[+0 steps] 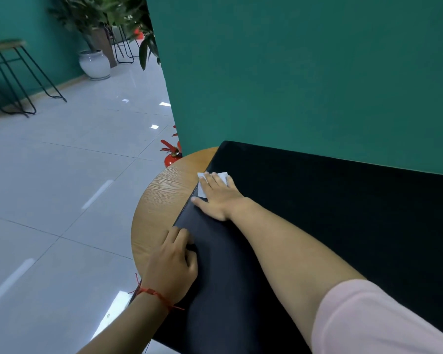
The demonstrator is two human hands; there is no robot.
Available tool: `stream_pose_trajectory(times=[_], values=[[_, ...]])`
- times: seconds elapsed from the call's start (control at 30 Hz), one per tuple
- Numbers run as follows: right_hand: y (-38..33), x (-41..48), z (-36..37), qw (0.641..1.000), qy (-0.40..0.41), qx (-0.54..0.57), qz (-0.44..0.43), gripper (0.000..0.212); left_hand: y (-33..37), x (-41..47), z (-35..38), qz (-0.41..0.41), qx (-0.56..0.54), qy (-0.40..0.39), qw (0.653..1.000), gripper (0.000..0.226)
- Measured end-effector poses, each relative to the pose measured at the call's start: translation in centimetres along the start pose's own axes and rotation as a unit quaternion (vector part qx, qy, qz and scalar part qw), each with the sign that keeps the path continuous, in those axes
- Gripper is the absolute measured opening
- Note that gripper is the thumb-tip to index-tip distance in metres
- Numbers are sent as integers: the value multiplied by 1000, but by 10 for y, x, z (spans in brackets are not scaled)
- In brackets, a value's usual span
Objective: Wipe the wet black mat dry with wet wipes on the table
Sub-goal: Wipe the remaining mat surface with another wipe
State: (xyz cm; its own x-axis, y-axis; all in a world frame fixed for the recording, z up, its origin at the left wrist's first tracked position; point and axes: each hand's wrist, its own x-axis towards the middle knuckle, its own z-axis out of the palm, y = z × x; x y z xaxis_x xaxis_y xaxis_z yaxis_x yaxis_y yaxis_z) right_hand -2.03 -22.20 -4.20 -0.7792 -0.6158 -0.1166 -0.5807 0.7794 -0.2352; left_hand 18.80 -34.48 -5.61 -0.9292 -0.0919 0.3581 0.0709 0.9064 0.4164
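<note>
Right grip (216, 194) flat on wipe (202, 189), mat (317, 200), extinguisher (172, 155) beyond table (164, 190)

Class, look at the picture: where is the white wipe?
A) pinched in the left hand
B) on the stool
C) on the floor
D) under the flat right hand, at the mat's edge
D: the right hand lies flat on the white wipe, pressing it onto the black mat near its edge.
</note>
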Motion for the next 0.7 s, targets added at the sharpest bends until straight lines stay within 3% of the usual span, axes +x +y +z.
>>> stream_pose_trajectory(times=[0.13, 0.37, 0.7], values=[[-3, 6, 1, 1000, 1, -4, 5, 95, -3, 1, 2, -7, -4, -4, 1000, 12], [-25, -57, 19, 993, -19, -26, -112, 83, -3, 1, 3, -3, 15, 13, 1000, 8], [-50, -131, 39, 979, -29, -30, -200, 79, -8, -2, 0, 8, -23, 15, 1000, 21]])
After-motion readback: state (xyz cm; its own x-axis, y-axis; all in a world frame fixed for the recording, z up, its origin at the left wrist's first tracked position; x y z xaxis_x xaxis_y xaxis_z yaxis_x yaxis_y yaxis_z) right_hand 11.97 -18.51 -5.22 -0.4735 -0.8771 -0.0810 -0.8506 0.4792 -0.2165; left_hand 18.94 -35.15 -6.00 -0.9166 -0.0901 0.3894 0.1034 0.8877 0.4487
